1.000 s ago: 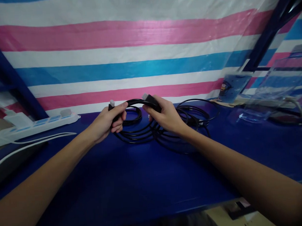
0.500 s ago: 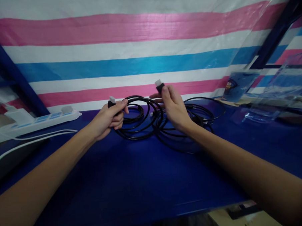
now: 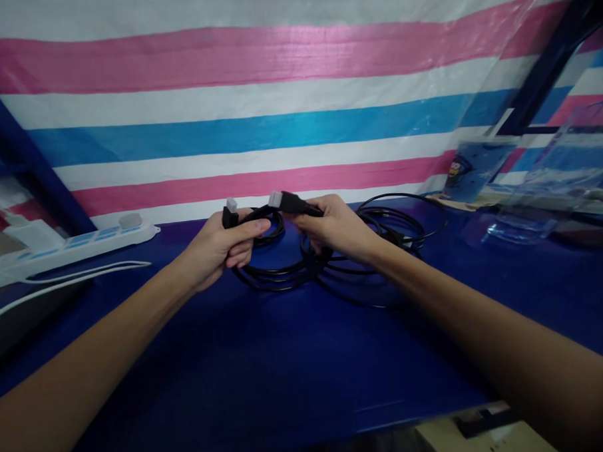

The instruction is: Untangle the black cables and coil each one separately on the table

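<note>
Mid-frame, your left hand [image 3: 217, 246] and right hand [image 3: 337, 228] clench the black cable [image 3: 278, 278] by its plugs [image 3: 284, 201]: light, floppy, probably tangle-prone; grip the stiff ends.

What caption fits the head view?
Left hand and right hand each grip a connector of coiled black cable on a blue table.

White power strip [image 3: 82, 239] left, clear plastic packaging [image 3: 559, 175] right, striped tarp [image 3: 277, 120] behind.
</note>
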The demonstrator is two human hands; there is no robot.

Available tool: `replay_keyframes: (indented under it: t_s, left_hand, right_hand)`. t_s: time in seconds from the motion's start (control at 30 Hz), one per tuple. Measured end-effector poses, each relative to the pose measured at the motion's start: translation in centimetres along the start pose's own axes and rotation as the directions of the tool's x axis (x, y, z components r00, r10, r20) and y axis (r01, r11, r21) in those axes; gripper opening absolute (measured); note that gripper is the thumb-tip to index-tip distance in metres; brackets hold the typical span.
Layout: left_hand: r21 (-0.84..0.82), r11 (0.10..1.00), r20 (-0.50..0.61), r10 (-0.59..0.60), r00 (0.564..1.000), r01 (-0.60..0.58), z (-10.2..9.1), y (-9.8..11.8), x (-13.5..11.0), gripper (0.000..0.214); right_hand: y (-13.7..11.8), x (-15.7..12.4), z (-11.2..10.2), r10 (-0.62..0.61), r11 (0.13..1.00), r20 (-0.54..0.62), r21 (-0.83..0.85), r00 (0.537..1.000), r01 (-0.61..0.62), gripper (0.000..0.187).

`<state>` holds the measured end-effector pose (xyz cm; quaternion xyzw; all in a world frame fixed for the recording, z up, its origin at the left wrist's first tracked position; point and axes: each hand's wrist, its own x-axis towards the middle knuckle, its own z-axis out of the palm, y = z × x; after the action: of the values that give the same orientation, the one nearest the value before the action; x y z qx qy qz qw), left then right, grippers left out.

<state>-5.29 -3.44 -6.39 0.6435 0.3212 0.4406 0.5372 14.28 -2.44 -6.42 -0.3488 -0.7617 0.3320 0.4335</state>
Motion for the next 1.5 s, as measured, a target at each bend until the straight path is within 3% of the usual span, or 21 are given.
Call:
replay_keyframes:
  t_s: [0.13,0.23,0.33,0.47,0.6,0.7,0.83,0.9,1.0,1.1,1.2,1.27,1.37,1.5]
  left_hand:
    - [-0.037,0.997,-0.075,0.06,0.995,-0.063,-0.1,-0.6,0.3,0.018]
    - [-0.167,0.98,-0.15,0.084,0.985,-0.109,-0.2,-0.9,0.6,0.017]
    - [-0.326,0.937,-0.148,0.083,0.986,-0.127,-0.2,-1.4,0.7,0.02]
    - [-0.429,0.898,-0.091,0.058,0.994,-0.092,0.8,-2.0,0.6,0.026]
    - [-0.432,0.894,-0.09,0.088,0.992,-0.119,2.6,-1.7,0.1,0.035]
    - [-0.334,0.934,-0.132,0.089,0.987,-0.128,3.5,-1.2,-0.3,0.036]
    - [-0.268,0.954,-0.224,0.072,0.972,-0.133,3.0,-0.4,-0.2,0.013]
    - [-0.264,0.956,-0.226,0.066,0.972,-0.126,2.1,0.1,-0.1,0.026]
    - [-0.214,0.975,-0.133,0.037,0.99,-0.065,0.8,0.6,0.0,0.044]
    - [-0.036,0.999,-0.028,0.028,0.999,-0.029,-0.1,0.6,-0.1,0.046]
    - [0.105,0.994,0.072,-0.016,0.997,0.008,-0.7,0.1,-0.2,0.042]
    - [0.07,0.997,0.121,-0.051,0.991,0.043,-0.9,-0.1,-0.1,0.042]
    - [-0.021,0.997,0.131,-0.066,0.989,0.07,-1.1,0.1,0.0,0.045]
    - [0.057,0.991,0.157,-0.128,0.979,0.121,-1.2,0.5,-0.2,0.055]
  right_hand:
    - [0.5,0.4,0.2,0.103,0.968,-0.185,0.247,0.977,-0.056,0.045]
    - [-0.1,0.4,-0.1,0.166,0.904,-0.337,0.427,0.927,-0.006,0.046]
    - [-0.8,0.5,-1.0,0.228,0.849,-0.444,0.526,0.867,0.046,0.052]
    - [-1.1,0.7,-1.6,0.301,0.773,-0.479,0.629,0.825,0.083,0.053]
    - [-0.6,0.4,-0.2,0.376,0.743,-0.404,0.669,0.834,-0.011,0.045]
    - [0.2,0.2,1.3,0.368,0.786,-0.377,0.615,0.85,-0.067,0.039]
    - [0.9,0.2,1.7,0.278,0.875,-0.359,0.478,0.891,-0.081,0.042]
    - [1.1,0.3,1.2,0.203,0.925,-0.309,0.371,0.929,-0.079,0.041]
    - [1.1,0.5,0.4,0.104,0.971,-0.225,0.232,0.969,-0.05,0.033]
    - [1.2,0.5,0.1,0.042,0.979,-0.196,0.205,0.98,-0.001,0.025]
    - [1.4,0.3,0.3,0.08,0.982,-0.129,0.182,0.988,-0.056,0.024]
    - [1.4,0.2,0.5,0.111,0.988,-0.092,0.118,0.99,-0.099,0.026]
    - [1.2,0.1,0.6,0.062,0.998,-0.067,-0.017,0.996,-0.063,0.027]
    - [1.1,0.1,0.7,0.037,0.994,-0.07,-0.099,0.997,-0.044,0.032]
